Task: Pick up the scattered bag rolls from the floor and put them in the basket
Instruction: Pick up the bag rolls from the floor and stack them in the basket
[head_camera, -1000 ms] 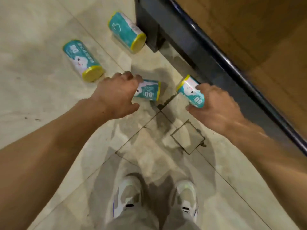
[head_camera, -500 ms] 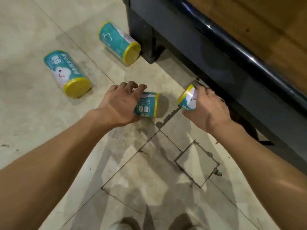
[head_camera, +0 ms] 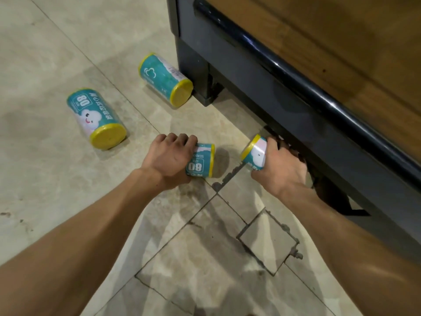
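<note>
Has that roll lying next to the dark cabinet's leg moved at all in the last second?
No. The roll lies where it was, its yellow end close beside the cabinet leg. Only the camera has shifted.

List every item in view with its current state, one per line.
left hand: grips a roll on the floor
roll under left hand: on its side
right hand: grips a roll by the cabinet
roll in right hand: tilted
far-left roll: lying untouched
roll by cabinet leg: lying untouched
</note>
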Motion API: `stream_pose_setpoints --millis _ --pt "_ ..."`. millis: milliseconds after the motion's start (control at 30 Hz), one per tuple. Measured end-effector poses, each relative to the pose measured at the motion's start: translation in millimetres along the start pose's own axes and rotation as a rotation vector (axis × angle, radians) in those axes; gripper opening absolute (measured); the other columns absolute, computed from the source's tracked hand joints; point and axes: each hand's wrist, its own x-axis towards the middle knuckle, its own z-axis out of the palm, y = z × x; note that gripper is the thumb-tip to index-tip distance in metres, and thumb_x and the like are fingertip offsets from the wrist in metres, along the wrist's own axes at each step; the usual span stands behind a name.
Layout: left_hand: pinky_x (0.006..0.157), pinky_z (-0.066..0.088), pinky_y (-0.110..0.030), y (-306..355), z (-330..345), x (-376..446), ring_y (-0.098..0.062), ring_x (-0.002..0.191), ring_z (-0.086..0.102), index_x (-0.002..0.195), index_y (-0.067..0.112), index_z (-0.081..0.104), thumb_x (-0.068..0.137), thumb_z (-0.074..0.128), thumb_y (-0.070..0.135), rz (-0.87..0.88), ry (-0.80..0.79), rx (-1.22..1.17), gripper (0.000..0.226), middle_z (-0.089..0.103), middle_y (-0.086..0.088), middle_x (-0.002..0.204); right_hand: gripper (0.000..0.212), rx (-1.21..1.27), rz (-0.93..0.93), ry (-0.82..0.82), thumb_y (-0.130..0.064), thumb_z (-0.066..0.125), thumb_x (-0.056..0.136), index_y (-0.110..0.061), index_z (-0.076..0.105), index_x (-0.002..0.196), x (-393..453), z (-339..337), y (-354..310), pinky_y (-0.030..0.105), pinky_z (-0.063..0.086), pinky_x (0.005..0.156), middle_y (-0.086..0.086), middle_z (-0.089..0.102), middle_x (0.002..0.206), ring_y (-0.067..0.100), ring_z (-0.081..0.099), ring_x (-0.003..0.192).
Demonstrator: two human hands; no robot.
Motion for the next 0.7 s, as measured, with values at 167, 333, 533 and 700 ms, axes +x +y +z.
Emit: stream_pose_setpoints --millis 167,333,533,700 --pt "0.078 0.048 -0.038 -3 -6 -13 -0.026 0.096 0.060 0.130 0.023 0.042 0.060 0.077 0.062 -0.165 0.030 -0.226 0.087 0.061 -0.002 0.113 0.095 0.034 -0.025 0.056 -0.049 0.080 0.070 -0.023 0.031 0.146 -17 5 -6 0.043 0.047 0.093 0.007 0.054 0.134 0.031 0.053 0.120" --pt "0.064 0.050 -0.032 -5 -23 -34 -0.013 0.080 0.061 0.114 0.025 0.045 0.058 0.084 0.055 -0.427 0.127 -0.779 0.074 0.060 0.010 0.093 0.081 0.498 -0.005 0.107 -0.048 0.082 0.063 -0.031 0.043 0.131 -24 -2 -22 0.039 0.051 0.086 -0.003 0.058 0.122 0.023 0.057 0.109" --pt "0.074 0.056 -0.032 -4 -61 -48 -0.010 0.085 0.072 0.106 0.031 0.061 0.066 0.091 0.033 -0.601 0.273 -1.414 0.050 0.074 0.008 0.094 0.058 1.150 0.038 -0.024 -0.031 0.089 0.066 -0.034 0.052 0.111 -39 -54 -45 0.033 0.056 0.072 -0.010 0.068 0.100 0.008 0.070 0.086" --pt "0.081 0.060 -0.038 -3 -111 -62 -0.013 0.092 0.074 0.121 0.023 0.060 0.054 0.087 0.041 -0.592 0.317 -1.603 0.075 0.075 0.005 0.104 0.059 1.397 0.004 -0.132 -0.027 0.087 0.069 -0.020 0.060 0.121 -60 -99 -58 0.043 0.062 0.081 0.000 0.076 0.107 0.018 0.076 0.092"
